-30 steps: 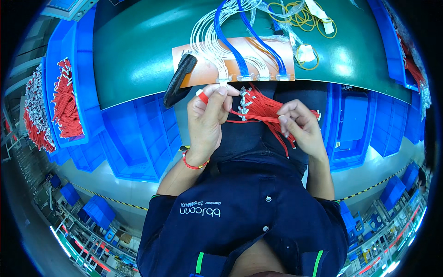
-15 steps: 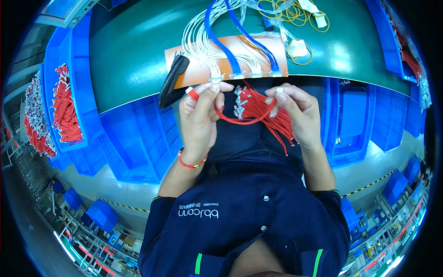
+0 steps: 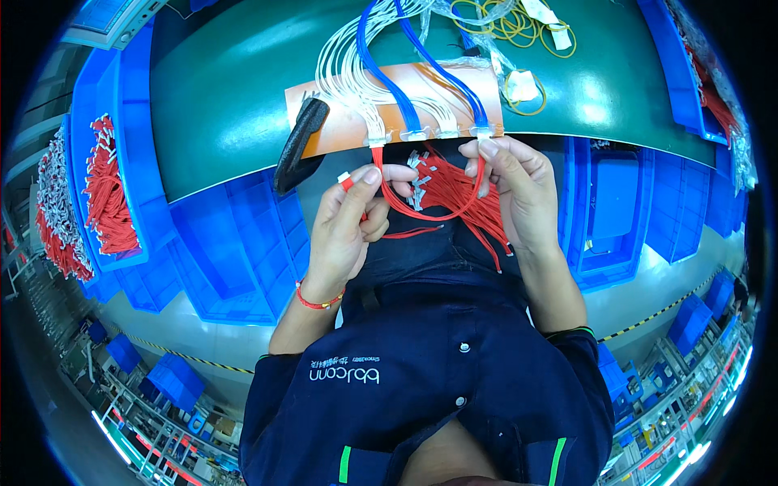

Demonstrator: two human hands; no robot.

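Red cables with white ends fill a blue bin [image 3: 139, 174] on the left, and a further heap of red cables and pale connectors [image 3: 57, 206] lies beyond its outer side. On the far right, more red cables [image 3: 713, 105] sit by another blue bin [image 3: 677, 69]. Blue trays [image 3: 227, 251] line the space below the green bench [image 3: 235, 89] on the left, with a blue crate [image 3: 620, 198] below it on the right.

Between them, a worker in a dark shirt [image 3: 421, 340] raises both forearms to the bench's near edge. A red cable [image 3: 429, 217] hangs there in a U, its two ends up at the near edge of an orange board [image 3: 328, 136] carrying white and blue wires. The right hand [image 3: 523, 182], turned inward, pinches the cable's right end between thumb and forefinger. The left hand [image 3: 348, 215] curls, thumb against forefinger beside the loop's left side, gripping a second red cable [image 3: 347, 184] whose white tip pokes out. A bundle of red cables [image 3: 454, 194] rests near, across the lap.
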